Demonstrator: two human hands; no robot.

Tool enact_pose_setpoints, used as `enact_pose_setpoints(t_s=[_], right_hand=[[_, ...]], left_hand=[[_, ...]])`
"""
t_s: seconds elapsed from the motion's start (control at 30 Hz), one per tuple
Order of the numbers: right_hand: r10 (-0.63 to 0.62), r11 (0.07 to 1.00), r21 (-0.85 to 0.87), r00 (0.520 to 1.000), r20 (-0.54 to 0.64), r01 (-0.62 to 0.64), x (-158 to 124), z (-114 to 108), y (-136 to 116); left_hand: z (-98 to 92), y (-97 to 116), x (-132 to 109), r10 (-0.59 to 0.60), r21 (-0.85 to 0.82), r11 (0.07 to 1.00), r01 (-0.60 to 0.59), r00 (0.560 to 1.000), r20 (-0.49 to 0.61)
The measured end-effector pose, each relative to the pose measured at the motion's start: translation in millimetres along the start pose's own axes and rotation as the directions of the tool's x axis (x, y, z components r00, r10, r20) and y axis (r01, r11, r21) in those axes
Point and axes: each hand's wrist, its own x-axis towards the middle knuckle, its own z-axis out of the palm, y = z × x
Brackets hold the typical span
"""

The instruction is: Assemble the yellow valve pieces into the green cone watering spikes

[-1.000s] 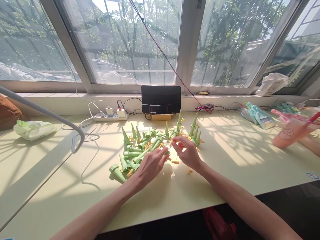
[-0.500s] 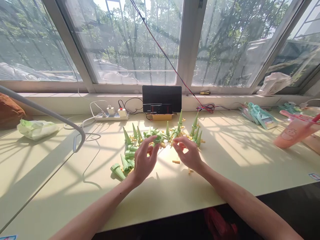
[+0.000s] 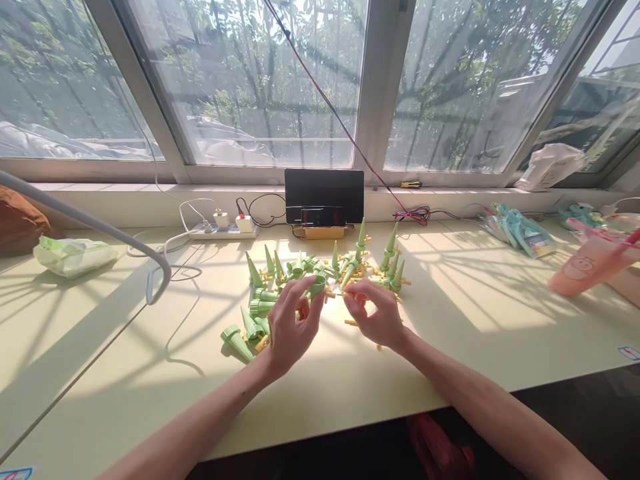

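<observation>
My left hand (image 3: 294, 327) pinches a green plant watering spike (image 3: 317, 286) between thumb and fingers, its round open end turned up; the rest of it is mostly hidden behind the hand. A little to the right, my right hand (image 3: 376, 313) is closed in a pinch on a small yellow part (image 3: 341, 294), of which only a tip shows. The two hands are apart. Beside my left hand lie several green spikes (image 3: 236, 341), some with yellow fittings. Others stand point up behind, such as one spike (image 3: 391, 243). A loose yellow piece (image 3: 351, 323) rests near my right hand.
A black tablet (image 3: 324, 193) with a phone leans on the back wall. To its left is a power strip (image 3: 223, 231) with cables. A grey bent tube (image 3: 125, 233) hangs over the left side. At right stand packaged items (image 3: 520, 230) and a pink drink cup (image 3: 583, 267).
Both hands have come slightly lower and nearer, with the spike still in the left. The right pinch has shifted slightly left and down. The camera view has tilted a little.
</observation>
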Motion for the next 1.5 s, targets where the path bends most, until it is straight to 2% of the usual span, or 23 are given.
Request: enact_pose_setpoints(t_s=[0.33,0.47,0.63,0.77,1.03,1.3,1.5], right_hand=[[-0.009,1.000,0.027,1.000,0.030,0.008,-1,0,-1],[-0.013,1.000,0.021,0.999,0.031,0.013,-1,0,-1],[-0.011,1.000,0.015,0.999,0.036,0.011,0,-1,0],[-0.013,1.000,0.012,0.999,0.043,0.013,0,-1,0],[-0.006,1.000,0.013,0.996,0.092,0.005,0,0,3],[0.008,1.000,-0.001,0.997,0.078,-0.008,0,-1,3],[0.011,1.000,0.018,0.997,0.080,-0.013,0,-1,4]], left_hand=[[1.9,4,-4,0.012,-0.024,1.000,-0.011,1.000,0.019],[3.1,6,-5,-0.088,-0.060,0.994,0.091,0.995,0.054],[4.0,8,-7,-0.267,-0.094,0.957,0.274,0.961,0.075],[4.3,8,-8,-0.321,-0.112,0.938,0.329,0.943,0.083],[5.3,6,-8,-0.274,-0.087,0.955,0.284,0.956,0.108],[3.5,9,-7,-0.225,-0.094,0.962,0.256,0.939,0.258],[3.6,12,-6,-0.216,-0.087,0.966,0.245,0.942,0.256]])
